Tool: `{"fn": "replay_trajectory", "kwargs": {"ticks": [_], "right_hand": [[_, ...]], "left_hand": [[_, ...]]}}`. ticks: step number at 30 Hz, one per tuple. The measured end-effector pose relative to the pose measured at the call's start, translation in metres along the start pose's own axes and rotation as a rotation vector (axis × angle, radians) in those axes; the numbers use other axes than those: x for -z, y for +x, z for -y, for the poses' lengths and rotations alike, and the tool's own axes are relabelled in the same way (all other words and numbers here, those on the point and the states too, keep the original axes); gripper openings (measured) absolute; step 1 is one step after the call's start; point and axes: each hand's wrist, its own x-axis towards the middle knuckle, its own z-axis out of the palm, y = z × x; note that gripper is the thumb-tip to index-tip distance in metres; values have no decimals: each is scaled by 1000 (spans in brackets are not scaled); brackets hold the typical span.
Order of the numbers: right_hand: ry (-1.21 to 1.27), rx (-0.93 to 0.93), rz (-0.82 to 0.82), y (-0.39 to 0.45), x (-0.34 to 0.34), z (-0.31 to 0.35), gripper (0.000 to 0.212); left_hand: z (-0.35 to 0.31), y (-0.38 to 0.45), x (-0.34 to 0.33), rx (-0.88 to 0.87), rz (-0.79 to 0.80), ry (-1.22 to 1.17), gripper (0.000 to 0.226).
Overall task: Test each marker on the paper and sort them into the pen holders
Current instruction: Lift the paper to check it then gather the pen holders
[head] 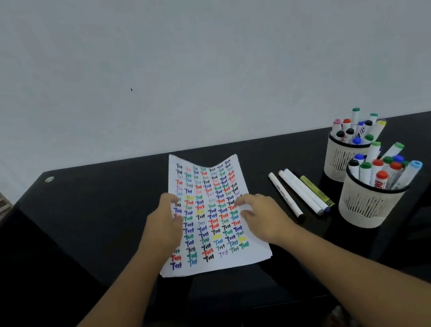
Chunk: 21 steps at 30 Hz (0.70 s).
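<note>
The left hand [163, 224] pinches the left edge of the paper [218, 263] between thumb and curled fingers, while the right hand [263, 219] lies on its right side with loosely bent fingers, holding nothing. The thin white sheet, buckled at its far edge, lies on the glossy black worktop [98, 209] and is crowded with rows of the word "Test" in many colours. To its right lie four slim loose markers [301, 192], their printing too small to read, near two cream slotted pen holders [368, 204] packed with capped markers.
</note>
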Motion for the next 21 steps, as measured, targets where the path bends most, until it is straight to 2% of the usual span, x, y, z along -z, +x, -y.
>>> {"fn": "replay_trajectory", "kwargs": {"ticks": [2, 5, 8, 11, 15, 18, 21], "right_hand": [[-118, 19, -25, -2, -8, -3, 36], [-170, 24, -53, -5, -12, -4, 37], [-191, 34, -78, -8, -13, -6, 36], [-213, 65, -111, -11, -10, -7, 38], [-297, 88, -302, -16, 12, -11, 36], [-400, -29, -421, -13, 36, -22, 45], [-420, -222, -375, -3, 56, -37, 67]], "left_hand": [[9, 2, -11, -7, -22, 146, 30], [15, 4, -17, -37, -89, 306, 40], [20, 6, -16, -44, -111, 337, 50], [34, 4, -18, -102, -107, 364, 44], [46, 1, -25, -146, -153, 361, 43], [46, 1, -25, -143, -168, 325, 42], [47, 1, -25, -147, -174, 325, 43]]}}
